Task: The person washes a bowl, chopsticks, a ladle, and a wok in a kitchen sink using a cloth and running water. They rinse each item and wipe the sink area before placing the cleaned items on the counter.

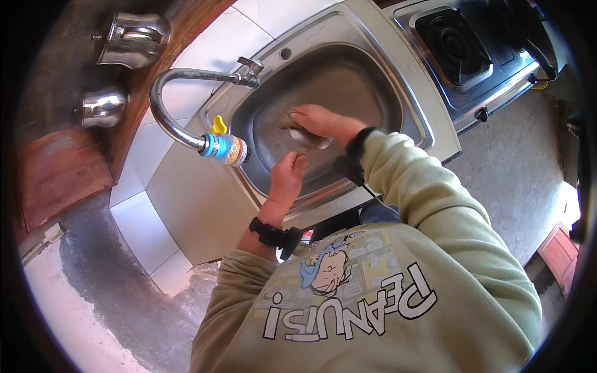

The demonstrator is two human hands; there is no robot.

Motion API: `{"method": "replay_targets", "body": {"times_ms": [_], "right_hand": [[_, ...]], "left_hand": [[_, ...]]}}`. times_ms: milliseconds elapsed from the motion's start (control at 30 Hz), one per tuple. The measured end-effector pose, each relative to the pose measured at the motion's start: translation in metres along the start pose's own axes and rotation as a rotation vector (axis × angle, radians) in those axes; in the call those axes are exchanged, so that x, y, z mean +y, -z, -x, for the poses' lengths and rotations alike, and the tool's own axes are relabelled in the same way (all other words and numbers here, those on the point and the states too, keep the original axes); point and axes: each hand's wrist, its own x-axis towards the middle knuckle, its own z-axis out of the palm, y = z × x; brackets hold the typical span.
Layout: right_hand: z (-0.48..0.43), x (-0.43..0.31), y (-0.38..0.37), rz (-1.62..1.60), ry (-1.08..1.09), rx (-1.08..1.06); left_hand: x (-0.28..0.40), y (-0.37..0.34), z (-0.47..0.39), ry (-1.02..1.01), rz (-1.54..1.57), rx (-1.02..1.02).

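Note:
Over the basin of a stainless steel sink [373, 135], my right hand [315, 119] is closed around a brownish-green scrubbing pad [285, 123]. Just beneath that hand is a shiny, rounded metal utensil [308, 139]; its full shape is hidden. My left hand [287, 175] is curled into a fist at the utensil's near side and appears to grip it, though the gripped part does not show. To the left, a curved metal faucet [161, 100] ends in a clear filter [233, 150] with coloured beads and a blue collar. No running water is visible.
A yellow lever [218, 125] sticks out beside the filter. Two shiny metal pots [135, 39] [105, 107] stand at the left, by a wooden edge [154, 77]. A gas stove [450, 46] adjoins the sink's right side. A dark cable [373, 193] hangs near my right forearm.

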Motion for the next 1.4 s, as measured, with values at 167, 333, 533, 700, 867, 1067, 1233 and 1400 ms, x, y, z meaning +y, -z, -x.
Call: {"method": "replay_targets", "body": {"times_ms": [167, 333, 533, 700, 867, 1067, 1233, 1400], "right_hand": [[0.001, 0.035, 0.017, 0.353, 0.081, -0.102], [0.02, 0.062, 0.039, 0.479, -0.447, 0.337], [0.035, 0.029, 0.017, -0.14, -0.379, 0.239], [0.065, -0.053, -0.021, -0.22, 0.027, 0.446], [0.047, -0.053, -0.03, -0.399, -0.086, 0.619], [0.002, 0.002, -0.017, -0.618, -0.312, 0.58], [-0.007, 0.033, -0.005, 0.014, -0.388, 0.29], [0.037, 0.023, 0.006, 0.116, -0.348, 0.422]], "left_hand": [[-0.007, -0.007, 0.009, 0.057, 0.236, -0.068], [-0.019, 0.008, 0.008, 0.093, 0.356, 0.024], [-0.015, 0.009, -0.011, 0.353, 0.453, 0.064], [-0.002, 0.002, -0.031, 0.432, 0.578, 0.101], [0.005, 0.001, -0.035, 0.056, 0.211, 0.13], [0.009, 0.009, -0.014, -0.057, -0.18, 0.061], [0.02, 0.01, -0.004, 0.082, 0.143, 0.001], [0.031, 0.014, -0.026, 0.307, 0.734, -0.012]]}}
